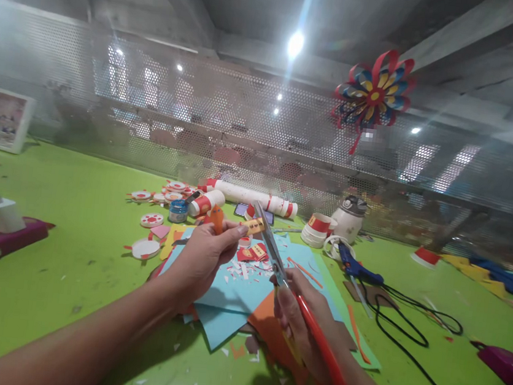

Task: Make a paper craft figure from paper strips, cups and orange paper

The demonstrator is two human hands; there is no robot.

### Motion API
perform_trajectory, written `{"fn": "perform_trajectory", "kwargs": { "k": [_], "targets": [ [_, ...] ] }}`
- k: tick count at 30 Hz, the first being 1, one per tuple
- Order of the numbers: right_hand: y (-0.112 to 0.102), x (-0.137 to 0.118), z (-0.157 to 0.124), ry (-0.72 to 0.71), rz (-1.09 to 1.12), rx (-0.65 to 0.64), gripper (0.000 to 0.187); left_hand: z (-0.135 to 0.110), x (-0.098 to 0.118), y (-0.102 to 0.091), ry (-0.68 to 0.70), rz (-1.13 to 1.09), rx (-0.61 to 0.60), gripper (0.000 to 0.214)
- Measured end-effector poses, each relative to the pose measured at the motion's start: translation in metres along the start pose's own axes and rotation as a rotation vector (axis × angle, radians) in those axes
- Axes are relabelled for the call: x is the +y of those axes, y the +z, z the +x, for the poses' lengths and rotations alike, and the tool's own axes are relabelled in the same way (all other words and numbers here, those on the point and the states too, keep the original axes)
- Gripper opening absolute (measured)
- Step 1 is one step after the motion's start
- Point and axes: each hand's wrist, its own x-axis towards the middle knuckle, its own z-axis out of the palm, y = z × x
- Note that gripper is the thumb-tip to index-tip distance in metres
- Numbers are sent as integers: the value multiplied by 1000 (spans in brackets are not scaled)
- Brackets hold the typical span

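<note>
Between its thumb and fingers my left hand [205, 258] pinches a small yellow and red paper piece [254, 225] with dark marks. My right hand [301, 312] is wrapped round the red handles of a pair of scissors [279, 263], whose blades point up and away beside the paper's right end. Whether the blades touch the paper I cannot tell. Below both hands lie light blue paper sheets [226, 294], scattered with white and red scraps. Several red and yellow printed pieces [254, 253] rest on the blue sheet. An orange sheet [267, 323] is partly under my right hand.
Behind the papers lie a long white and red tube [251, 197] and a blue jar [178, 211]. A glue gun [359, 266] with a looping black cord sits at right, near a bottle [348, 218]. White discs [145, 249] lie left; a purple power strip [5, 244] is farther left.
</note>
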Motion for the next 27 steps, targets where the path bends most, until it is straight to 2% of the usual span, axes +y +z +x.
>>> {"fn": "perform_trajectory", "kwargs": {
  "k": [9, 14, 19, 22, 27],
  "targets": [
    [1, -1, 0, 12, 8, 69, 38, 0, -2, 0, 10, -2, -2, 26],
    [-5, -2, 5, 39, -26, 90, 37, 2, -1, -2, -4, 30, -70, 29],
    [-15, -5, 9, -1, 31, 93, 32, 0, 3, -2, -67, 113, -183, 22],
    [-22, -7, 11, -40, 109, 59, 25, -3, 2, -1, -130, 191, -309, 18],
    [-23, -7, 10, -111, 294, -17, 26, -7, -2, 1, -223, 294, -519, 16]
  ]
}}
